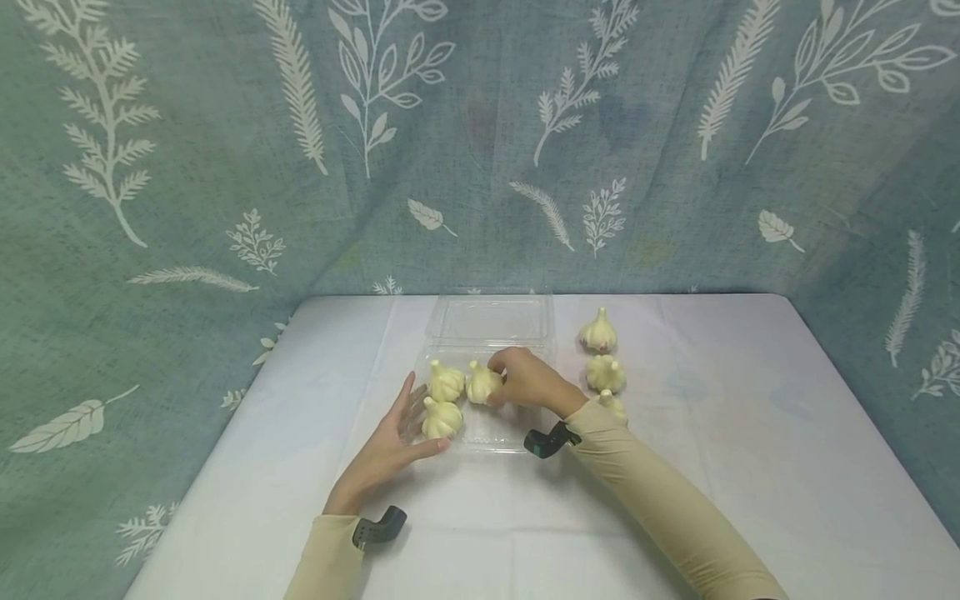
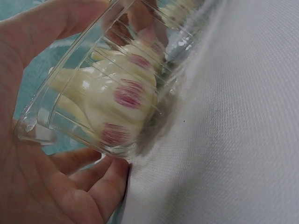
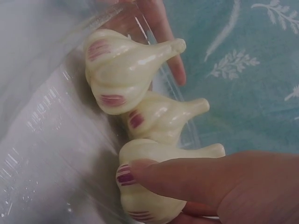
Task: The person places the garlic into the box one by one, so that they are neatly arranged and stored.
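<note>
A clear plastic box (image 1: 491, 431) lies on the table, its hinged lid (image 1: 491, 321) folded back. Two garlic bulbs sit along its left side, one behind (image 1: 446, 382) and one in front (image 1: 442, 419). My right hand (image 1: 531, 382) pinches a third garlic bulb (image 3: 147, 201) inside the box, beside the rear one; the thumb (image 3: 187, 179) lies across its side. My left hand (image 1: 384, 450) spreads around the front left corner of the box. In the left wrist view, its fingertips touch the outer wall near the front bulb (image 2: 124, 98), which shows purple streaks.
To the right of the box, more garlic bulbs stand in a line: one at the back (image 1: 598, 332), one in the middle (image 1: 604, 375), and a front one (image 1: 613, 407) partly hidden by the right sleeve. A patterned blue-green cloth (image 1: 480, 167) hangs behind the white table (image 1: 720, 417).
</note>
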### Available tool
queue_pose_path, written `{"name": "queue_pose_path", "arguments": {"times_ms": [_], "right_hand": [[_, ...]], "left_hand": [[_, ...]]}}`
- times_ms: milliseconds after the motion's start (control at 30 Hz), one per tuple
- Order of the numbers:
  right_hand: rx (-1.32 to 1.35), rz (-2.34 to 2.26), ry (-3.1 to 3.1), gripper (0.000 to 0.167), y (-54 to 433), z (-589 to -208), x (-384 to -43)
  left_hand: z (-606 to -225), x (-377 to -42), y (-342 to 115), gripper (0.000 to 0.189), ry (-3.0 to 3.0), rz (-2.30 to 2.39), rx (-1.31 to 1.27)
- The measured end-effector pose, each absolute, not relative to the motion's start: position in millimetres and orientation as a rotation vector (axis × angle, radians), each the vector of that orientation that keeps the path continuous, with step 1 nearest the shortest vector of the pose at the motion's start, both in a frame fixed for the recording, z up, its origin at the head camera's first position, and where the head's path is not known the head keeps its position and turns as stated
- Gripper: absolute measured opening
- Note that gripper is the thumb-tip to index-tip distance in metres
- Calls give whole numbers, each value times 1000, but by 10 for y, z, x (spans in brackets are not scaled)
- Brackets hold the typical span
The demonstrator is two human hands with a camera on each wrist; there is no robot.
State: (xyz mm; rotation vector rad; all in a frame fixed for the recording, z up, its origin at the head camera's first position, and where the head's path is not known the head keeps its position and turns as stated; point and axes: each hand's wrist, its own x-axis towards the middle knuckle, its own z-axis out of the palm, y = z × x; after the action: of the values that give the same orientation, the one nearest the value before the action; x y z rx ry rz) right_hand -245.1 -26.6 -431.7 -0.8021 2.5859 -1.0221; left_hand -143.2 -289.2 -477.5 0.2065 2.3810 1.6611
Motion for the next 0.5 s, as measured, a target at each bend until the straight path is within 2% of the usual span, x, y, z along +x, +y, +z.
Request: {"name": "queue_pose_path", "arguments": {"times_ms": [100,333,500], "right_hand": [[-803,-1015,2589,34,-255,-4307,-2447],[-759,-959,2599,68,-191,-4227,-2415],[-767,-990,2591,66,-110,-4117,-2413]], "left_hand": [[-4779,-1439,-2891,123,2376,1668,207],[-4797,-1444,-2887,124,2379,1665,206],[-4795,-1443,-2891,123,2393,1662,210]]}}
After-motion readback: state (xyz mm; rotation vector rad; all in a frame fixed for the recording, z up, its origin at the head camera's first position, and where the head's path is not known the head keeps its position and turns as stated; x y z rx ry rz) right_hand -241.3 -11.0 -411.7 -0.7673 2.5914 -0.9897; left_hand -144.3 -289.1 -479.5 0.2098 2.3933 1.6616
